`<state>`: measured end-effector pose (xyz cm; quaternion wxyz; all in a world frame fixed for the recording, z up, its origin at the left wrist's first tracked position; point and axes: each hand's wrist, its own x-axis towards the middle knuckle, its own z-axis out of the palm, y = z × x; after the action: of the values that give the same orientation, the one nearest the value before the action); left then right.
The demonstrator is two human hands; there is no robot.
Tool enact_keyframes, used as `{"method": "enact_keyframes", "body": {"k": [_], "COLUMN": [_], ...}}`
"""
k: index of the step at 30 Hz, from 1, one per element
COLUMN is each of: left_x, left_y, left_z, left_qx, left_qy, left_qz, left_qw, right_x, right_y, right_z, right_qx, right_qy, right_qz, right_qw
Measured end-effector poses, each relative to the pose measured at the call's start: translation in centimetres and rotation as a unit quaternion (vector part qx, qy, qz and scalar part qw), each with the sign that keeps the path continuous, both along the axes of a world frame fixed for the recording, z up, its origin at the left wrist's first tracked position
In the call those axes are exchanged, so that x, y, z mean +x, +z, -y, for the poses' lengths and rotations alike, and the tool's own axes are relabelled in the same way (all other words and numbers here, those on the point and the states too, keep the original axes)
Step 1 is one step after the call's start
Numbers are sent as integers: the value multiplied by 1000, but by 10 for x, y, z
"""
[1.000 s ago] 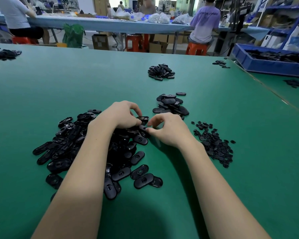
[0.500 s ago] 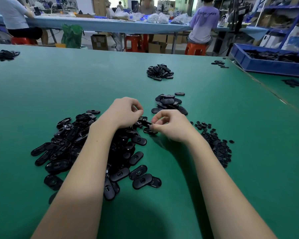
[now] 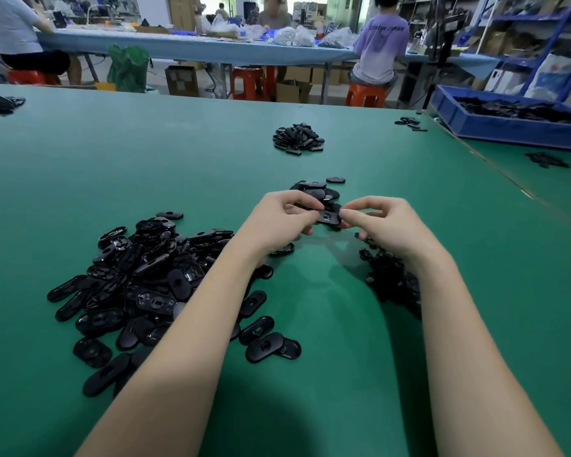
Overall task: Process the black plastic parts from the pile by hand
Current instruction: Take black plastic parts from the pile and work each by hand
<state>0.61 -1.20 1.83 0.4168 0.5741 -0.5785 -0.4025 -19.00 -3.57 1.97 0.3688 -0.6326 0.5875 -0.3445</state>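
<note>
blue bin (image 3: 495, 127) beside green table (image 3: 112, 166); orange stools (image 3: 365, 94) behind.

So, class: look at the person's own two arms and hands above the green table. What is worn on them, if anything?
Nothing is worn. The left hand and right hand are bare: no gloves, and no rings, watch or wristbands show. Both forearms are bare as far down as the frame's lower edge, with no sleeve in view.
</note>
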Motion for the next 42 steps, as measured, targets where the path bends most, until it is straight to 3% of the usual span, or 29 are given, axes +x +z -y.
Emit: {"method": "enact_keyframes", "body": {"k": [5, 11, 14, 17, 22, 31, 42], "left_x": [0, 1, 2, 1, -4, -10, -7], "left_y": [-5, -8, -10, -12, -11, -9, -9], "left_z": [2, 2, 4, 6, 8, 2, 2], "left_qx": [30, 32, 38, 39, 45, 45, 41], "left_qy": [26, 31, 37, 48, 60, -18, -6], "left_qz": [-50, -73, -94, -114, -169, -205, -240], "left_qw": [998, 996, 994, 992, 983, 978, 970], "right_x": [-14, -10, -10, -8, 5, 17, 18], "right_y": [-1, -2, -2, 2, 6, 3, 3], "right_z": [-1, -3, -2, -3, -6, -6, -3], "right_qx": [9, 52, 43, 22, 29, 30, 4], "right_qy": [-76, -70, -53, -31, 5, 3, 1], "right_qz": [-244, -308, -253, -98, 58, 96, 122], "right_qw": [967, 947, 965, 994, 998, 995, 993]}}
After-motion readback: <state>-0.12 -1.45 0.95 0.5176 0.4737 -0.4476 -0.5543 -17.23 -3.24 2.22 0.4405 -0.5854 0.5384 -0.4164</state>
